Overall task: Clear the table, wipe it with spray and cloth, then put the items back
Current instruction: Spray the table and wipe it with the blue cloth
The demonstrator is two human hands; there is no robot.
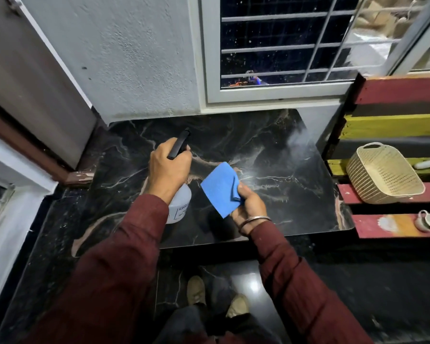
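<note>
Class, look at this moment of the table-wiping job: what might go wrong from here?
1. The left hand aims the spray bottle toward the wall, so mist may miss the table.
2. The right hand only pinches the blue cloth at one end; it may slip while wiping.

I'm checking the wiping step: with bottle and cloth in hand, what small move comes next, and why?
Probably bring the blue cloth down onto the table and wipe. The left hand grips the spray bottle, mist hangs over the dark top, and the right hand holds the cloth above it.
</note>
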